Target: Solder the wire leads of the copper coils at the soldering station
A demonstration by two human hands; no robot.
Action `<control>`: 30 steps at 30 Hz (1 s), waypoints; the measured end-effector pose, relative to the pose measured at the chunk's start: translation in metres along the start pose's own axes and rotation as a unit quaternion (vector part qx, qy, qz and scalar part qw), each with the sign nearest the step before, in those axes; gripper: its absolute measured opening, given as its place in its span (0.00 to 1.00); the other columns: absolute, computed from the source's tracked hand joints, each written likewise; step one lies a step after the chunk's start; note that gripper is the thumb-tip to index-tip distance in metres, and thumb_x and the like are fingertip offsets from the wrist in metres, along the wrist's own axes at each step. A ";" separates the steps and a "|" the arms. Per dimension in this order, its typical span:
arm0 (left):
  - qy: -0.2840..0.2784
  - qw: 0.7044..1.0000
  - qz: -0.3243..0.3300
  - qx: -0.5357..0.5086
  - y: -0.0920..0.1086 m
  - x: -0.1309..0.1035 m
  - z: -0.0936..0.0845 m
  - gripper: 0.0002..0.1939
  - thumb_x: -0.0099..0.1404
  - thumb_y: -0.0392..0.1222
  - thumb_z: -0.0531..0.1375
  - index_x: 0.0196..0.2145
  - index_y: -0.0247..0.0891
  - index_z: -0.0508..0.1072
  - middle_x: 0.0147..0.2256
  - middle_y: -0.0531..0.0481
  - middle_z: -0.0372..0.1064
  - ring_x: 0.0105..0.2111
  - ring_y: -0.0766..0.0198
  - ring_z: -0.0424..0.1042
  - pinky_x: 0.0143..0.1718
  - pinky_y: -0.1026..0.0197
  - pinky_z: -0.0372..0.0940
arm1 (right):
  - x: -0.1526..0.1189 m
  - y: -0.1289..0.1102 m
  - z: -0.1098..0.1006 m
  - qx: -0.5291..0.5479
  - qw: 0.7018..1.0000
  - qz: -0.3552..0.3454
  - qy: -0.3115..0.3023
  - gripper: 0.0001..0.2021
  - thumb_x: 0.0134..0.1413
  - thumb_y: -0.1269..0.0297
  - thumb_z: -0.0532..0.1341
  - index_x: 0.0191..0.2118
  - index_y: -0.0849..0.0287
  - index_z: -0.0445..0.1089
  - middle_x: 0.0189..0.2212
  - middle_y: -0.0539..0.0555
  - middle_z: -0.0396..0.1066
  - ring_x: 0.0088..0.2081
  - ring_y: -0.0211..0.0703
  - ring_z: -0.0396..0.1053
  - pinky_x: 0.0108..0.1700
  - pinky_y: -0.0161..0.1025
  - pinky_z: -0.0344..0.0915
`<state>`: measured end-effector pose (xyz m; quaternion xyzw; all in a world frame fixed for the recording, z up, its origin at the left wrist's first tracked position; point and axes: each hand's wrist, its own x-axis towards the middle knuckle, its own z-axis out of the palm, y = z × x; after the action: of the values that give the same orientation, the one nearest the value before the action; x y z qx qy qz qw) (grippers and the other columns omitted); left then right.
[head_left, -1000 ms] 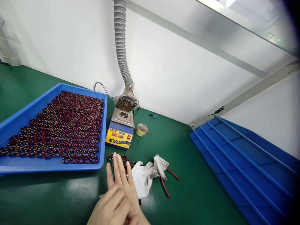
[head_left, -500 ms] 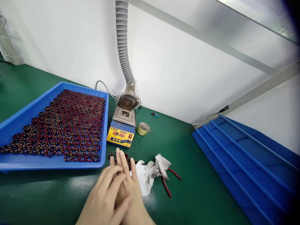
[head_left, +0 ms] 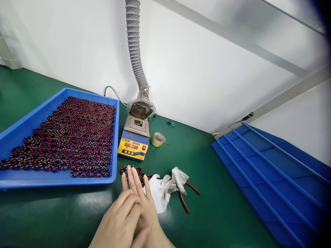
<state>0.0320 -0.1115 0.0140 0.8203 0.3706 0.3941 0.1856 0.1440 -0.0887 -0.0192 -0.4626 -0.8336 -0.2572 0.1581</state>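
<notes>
My left hand (head_left: pixel 120 218) lies over my right hand, its fingers curled against the palm. My right hand (head_left: pixel 144 203) is stretched out flat with the fingertips pointing away from me. Whether anything lies between the two hands is hidden. Just beyond my right fingertips is a small group of black-and-red wound rings (head_left: pixel 139 171) on the table, partly covered by the hand. Beside it on the right are crumpled white gloves (head_left: pixel 159 194). A pair of red-handled pliers (head_left: pixel 184 202) sticks out from under the soiled glove.
A large blue tray (head_left: pixel 115 144) full of similar rings stands at left. A yellow-and-blue solder pot (head_left: pixel 133 148) sits behind my hands, under a grey extraction hose (head_left: pixel 134 44). Next to it is a small round tin (head_left: pixel 158 140). Ribbed blue panels (head_left: pixel 258 172) occupy the right.
My left hand has slid down along my right hand toward the wrist, its fingers bending in more. My right hand stays stretched out. The camera view has shifted slightly.
</notes>
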 end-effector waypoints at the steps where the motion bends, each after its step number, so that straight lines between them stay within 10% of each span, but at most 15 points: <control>1: -0.023 0.998 0.013 -0.059 0.000 -0.001 0.000 0.03 0.58 0.34 0.56 0.27 0.38 0.66 0.29 0.51 0.69 0.34 0.62 0.69 0.38 0.63 0.68 | -0.001 0.002 -0.001 0.002 1.000 -0.001 -0.011 0.19 0.59 0.69 0.46 0.53 0.66 0.63 0.55 0.58 0.63 0.60 0.47 0.49 0.61 0.47 0.30; 5: -0.048 0.979 -0.003 -0.196 -0.008 -0.015 0.000 0.11 0.65 0.36 0.48 0.25 0.39 0.62 0.23 0.55 0.66 0.25 0.70 0.67 0.29 0.70 0.64 | -0.006 0.011 -0.011 0.019 0.996 0.049 -0.072 0.26 0.57 0.58 0.52 0.58 0.70 0.56 0.60 0.61 0.53 0.64 0.50 0.35 0.61 0.51 0.25; 11: -0.087 0.994 -0.009 0.063 -0.033 -0.034 0.024 0.08 0.62 0.33 0.50 0.30 0.40 0.67 0.27 0.52 0.69 0.27 0.62 0.71 0.28 0.63 0.67 | -0.017 0.027 -0.015 -0.010 0.987 0.107 -0.120 0.28 0.58 0.57 0.52 0.60 0.68 0.52 0.63 0.61 0.45 0.64 0.51 0.24 0.60 0.54 0.24; 19: -0.087 0.961 0.139 0.223 -0.041 -0.038 0.055 0.17 0.56 0.31 0.51 0.42 0.37 0.69 0.43 0.47 0.73 0.43 0.57 0.72 0.41 0.57 0.69 | -0.045 0.061 -0.004 -0.012 0.971 0.203 -0.126 0.21 0.59 0.65 0.49 0.58 0.61 0.56 0.62 0.67 0.47 0.62 0.62 0.40 0.56 0.61 0.41; 30: -0.187 0.974 0.071 0.105 -0.039 -0.028 0.089 0.27 0.54 0.25 0.49 0.52 0.30 0.63 0.52 0.39 0.65 0.52 0.50 0.65 0.49 0.48 0.64 | -0.103 0.089 0.014 0.071 0.927 0.358 -0.082 0.20 0.59 0.61 0.49 0.55 0.62 0.57 0.58 0.67 0.51 0.59 0.64 0.46 0.53 0.62 0.54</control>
<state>0.0725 -0.1087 -0.0788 0.9186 0.3095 0.2049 0.1357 0.2734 -0.1128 -0.0569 -0.7375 -0.6386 -0.0846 0.2028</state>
